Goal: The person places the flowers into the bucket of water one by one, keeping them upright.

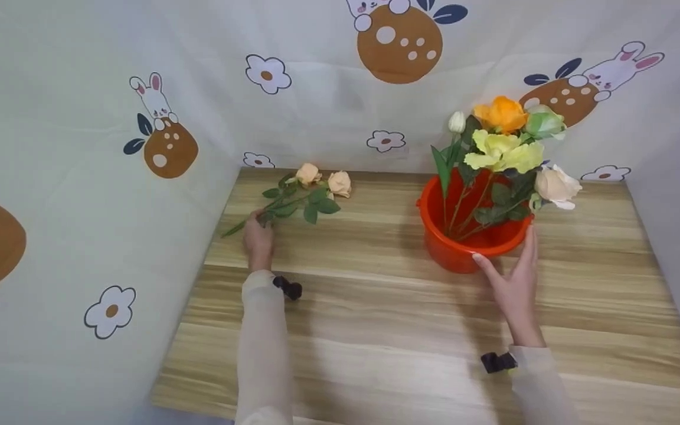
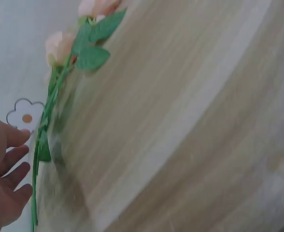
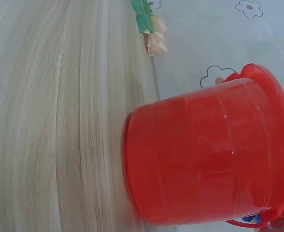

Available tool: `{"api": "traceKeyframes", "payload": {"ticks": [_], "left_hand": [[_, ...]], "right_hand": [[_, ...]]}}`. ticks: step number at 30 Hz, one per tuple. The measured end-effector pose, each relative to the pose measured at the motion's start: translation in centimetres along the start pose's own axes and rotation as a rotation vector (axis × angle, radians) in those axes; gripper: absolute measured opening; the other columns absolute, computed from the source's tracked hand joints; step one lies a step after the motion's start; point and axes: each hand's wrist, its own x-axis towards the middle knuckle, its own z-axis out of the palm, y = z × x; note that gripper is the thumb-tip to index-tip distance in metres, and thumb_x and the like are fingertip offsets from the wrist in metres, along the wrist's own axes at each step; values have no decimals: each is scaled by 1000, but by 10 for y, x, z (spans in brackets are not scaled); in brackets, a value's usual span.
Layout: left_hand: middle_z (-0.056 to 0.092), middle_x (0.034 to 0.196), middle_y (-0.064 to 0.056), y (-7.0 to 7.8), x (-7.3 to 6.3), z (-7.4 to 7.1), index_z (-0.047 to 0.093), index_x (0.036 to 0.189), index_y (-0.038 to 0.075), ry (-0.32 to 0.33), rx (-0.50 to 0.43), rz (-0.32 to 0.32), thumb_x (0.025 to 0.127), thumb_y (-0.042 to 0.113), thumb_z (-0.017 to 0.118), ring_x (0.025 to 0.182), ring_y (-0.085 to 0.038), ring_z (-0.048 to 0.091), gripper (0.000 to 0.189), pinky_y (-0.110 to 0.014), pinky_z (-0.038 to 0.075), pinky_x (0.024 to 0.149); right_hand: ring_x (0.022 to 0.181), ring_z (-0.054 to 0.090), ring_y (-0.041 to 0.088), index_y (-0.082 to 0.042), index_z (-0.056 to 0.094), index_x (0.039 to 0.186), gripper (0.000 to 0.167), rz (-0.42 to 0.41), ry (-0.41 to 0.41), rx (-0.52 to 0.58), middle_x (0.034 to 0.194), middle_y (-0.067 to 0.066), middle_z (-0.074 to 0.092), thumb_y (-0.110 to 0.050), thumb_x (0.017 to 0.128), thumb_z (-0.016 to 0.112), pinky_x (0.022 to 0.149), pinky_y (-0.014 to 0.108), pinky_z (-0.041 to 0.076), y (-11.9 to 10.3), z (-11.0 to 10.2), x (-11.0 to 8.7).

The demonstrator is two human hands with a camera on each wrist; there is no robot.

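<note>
Two peach roses with green stems and leaves lie at the table's far left. My left hand is at their lower stems; the left wrist view shows its fingers loosely bent beside the green stem, not wrapped round it. A red bucket stands upright on the right, holding several artificial flowers: orange, yellow, pale green, cream and a white tulip. At its near right rim my right hand holds the bucket, thumb at the front and fingers along the right side. The right fingertips are partly hidden.
The wood-grain table meets a patterned cloth wall at the back and left. A bucket lug sticks out at the left rim. Black straps circle both sleeve cuffs, and the flower heads lean over the rim toward the wall.
</note>
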Motion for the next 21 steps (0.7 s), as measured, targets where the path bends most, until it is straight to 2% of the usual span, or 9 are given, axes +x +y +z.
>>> {"api": "traceKeyframes", "payload": {"ticks": [4,6,9,11,13,16,21], "left_hand": [[49,149,-19,-11,2,-5,42,149,7,-52,84,24,103,11,48,136,-35,48,47,-45,43,112],[48,149,-20,-14,2,-7,40,150,6,-64,154,39,103,9,47,137,-36,46,48,-46,42,113],[49,146,-19,-16,1,-8,44,148,9,-45,267,55,102,9,48,135,-38,47,46,-51,43,110],[50,144,-17,-15,0,-8,49,144,11,-28,327,71,102,10,49,134,-39,46,42,-54,39,111],[52,142,-14,-14,-2,-8,55,138,13,-14,338,78,101,12,52,132,-38,47,37,-55,37,111],[57,136,-12,-11,-3,-6,59,132,13,-31,302,90,100,11,55,127,-36,52,33,-51,38,111],[64,127,-11,-11,-4,-4,59,129,13,-89,282,106,99,6,54,115,-32,61,31,-46,52,96]], "right_hand": [[156,10,23,-18,8,161,109,8,-8,-1,169,6,9,-32,82,83,128,50,12,0,-1,1],[156,10,23,-18,8,161,109,14,-13,-2,169,6,8,-33,82,82,128,49,11,0,-1,1],[156,10,23,-17,8,161,109,19,-13,-5,169,5,8,-33,82,82,128,50,11,0,-1,0],[156,10,23,-17,8,161,110,20,-11,-4,169,4,8,-33,82,82,128,50,12,0,-1,0],[156,11,23,-17,8,161,110,19,-9,-8,169,3,9,-33,82,82,128,50,12,0,-1,0],[156,12,24,-15,8,161,110,17,-5,-14,169,4,9,-33,82,83,127,50,13,0,-1,0],[156,11,24,-15,8,161,111,25,-13,-17,169,3,8,-34,82,82,128,50,12,-1,0,0]]}}
